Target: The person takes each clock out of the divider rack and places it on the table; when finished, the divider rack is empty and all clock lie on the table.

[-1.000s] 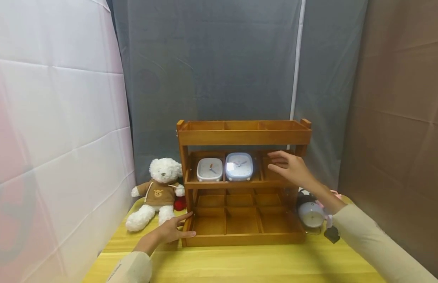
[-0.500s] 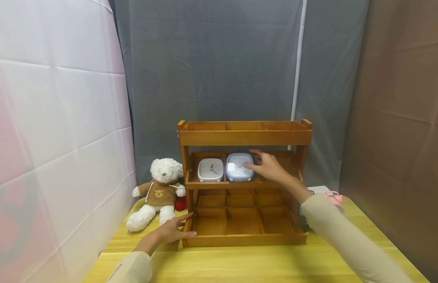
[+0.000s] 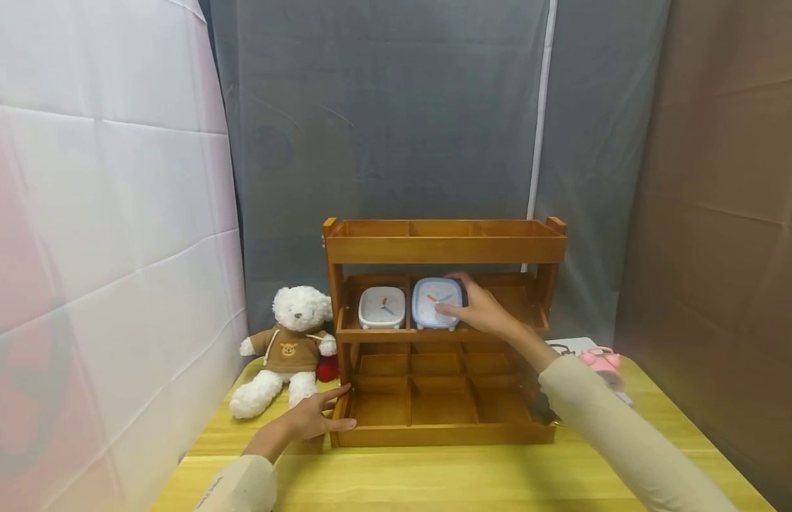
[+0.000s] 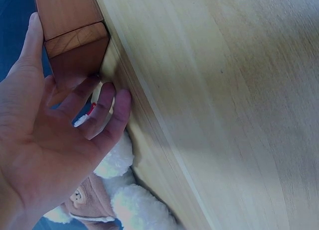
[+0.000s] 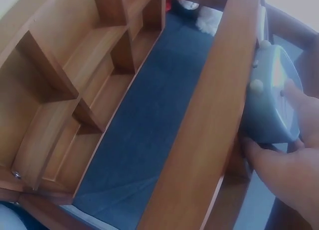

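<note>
In the head view a wooden shelf rack (image 3: 443, 249) stands on the table. My right hand (image 3: 485, 307) pinches a light-blue alarm clock (image 3: 428, 297) on the middle tier, with the thumb across its face and fingers at its far side. The right wrist view has that clock (image 5: 266, 98) from the side, with small round feet. A white alarm clock (image 3: 370, 313) sits in the compartment to its left. My left hand (image 3: 303, 419) touches the rack's lower left corner, thumb and forefinger spread. In the left wrist view its other fingers (image 4: 102, 108) are loosely bent.
A white teddy bear (image 3: 287, 348) in a brown sweater sits left of the rack, beside something red (image 3: 328, 368). A pink twin-bell alarm clock (image 3: 602, 361) and a white flat item (image 3: 571, 345) lie to the right, partly behind my sleeve. Cloth walls (image 3: 396, 114) surround the yellow table (image 3: 434, 476).
My right hand has moved left from the right compartment to the blue clock and taken hold of it. The clock has shifted slightly. My left hand has stayed at the rack's corner.
</note>
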A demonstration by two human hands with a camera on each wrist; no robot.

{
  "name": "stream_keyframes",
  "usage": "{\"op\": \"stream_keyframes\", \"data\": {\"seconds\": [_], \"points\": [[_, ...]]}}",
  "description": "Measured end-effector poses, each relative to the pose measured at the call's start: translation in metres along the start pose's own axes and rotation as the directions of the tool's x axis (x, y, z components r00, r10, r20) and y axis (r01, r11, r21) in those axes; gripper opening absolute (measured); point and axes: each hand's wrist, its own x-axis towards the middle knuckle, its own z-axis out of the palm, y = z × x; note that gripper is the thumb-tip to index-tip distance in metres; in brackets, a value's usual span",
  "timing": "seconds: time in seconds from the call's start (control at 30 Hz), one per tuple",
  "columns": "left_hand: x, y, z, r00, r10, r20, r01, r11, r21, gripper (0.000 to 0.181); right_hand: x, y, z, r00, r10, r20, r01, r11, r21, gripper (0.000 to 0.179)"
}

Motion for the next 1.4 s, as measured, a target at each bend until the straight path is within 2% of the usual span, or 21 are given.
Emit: {"op": "stream_keyframes", "data": {"seconds": [0.17, 0.27, 0.47, 0.63, 0.83, 1.07, 1.17, 1.23, 1.4], "points": [[-0.001, -0.001, 0.000, 1.000, -0.004, 0.005, 0.004, 1.000, -0.010, 0.088, -0.004, -0.003, 0.001, 0.999, -0.030, -0.018, 0.031, 0.999, 0.040, 0.070], [0.000, -0.002, 0.000, 1.000, -0.009, 0.001, 0.009, 1.000, -0.011, 0.088, -0.007, -0.003, 0.002, 0.992, -0.108, -0.057, 0.108, 0.994, 0.001, 0.069], [-0.001, -0.002, 0.001, 1.000, -0.017, 0.008, 0.018, 1.000, -0.023, 0.088, -0.014, 0.000, 0.006, 0.946, -0.296, -0.135, 0.285, 0.954, -0.093, 0.065], [-0.002, -0.004, 0.002, 1.000, -0.020, 0.017, 0.021, 0.999, -0.033, 0.088, -0.021, 0.001, 0.007, 0.915, -0.367, -0.166, 0.350, 0.928, -0.124, 0.064], [0.000, -0.005, 0.001, 1.000, -0.010, 0.006, 0.011, 1.000, -0.020, 0.088, -0.029, -0.003, -0.002, 0.893, -0.413, -0.180, 0.393, 0.910, -0.136, 0.060], [0.004, -0.003, 0.000, 1.000, -0.003, 0.002, 0.003, 1.000, -0.010, 0.089, -0.050, -0.007, -0.027, 0.871, -0.451, -0.194, 0.423, 0.890, -0.167, 0.060], [0.004, -0.004, 0.001, 1.000, -0.010, 0.004, 0.010, 1.000, -0.008, 0.088, -0.064, -0.007, -0.041, 0.870, -0.454, -0.191, 0.417, 0.886, -0.204, 0.062], [0.004, -0.004, 0.001, 1.000, -0.014, -0.001, 0.014, 1.000, -0.004, 0.088, -0.075, -0.006, -0.051, 0.877, -0.446, -0.181, 0.402, 0.886, -0.231, 0.063], [0.005, -0.007, 0.001, 1.000, -0.011, -0.002, 0.011, 1.000, -0.007, 0.088, -0.107, 0.008, -0.076, 0.886, -0.435, -0.158, 0.373, 0.874, -0.312, 0.067]]}}
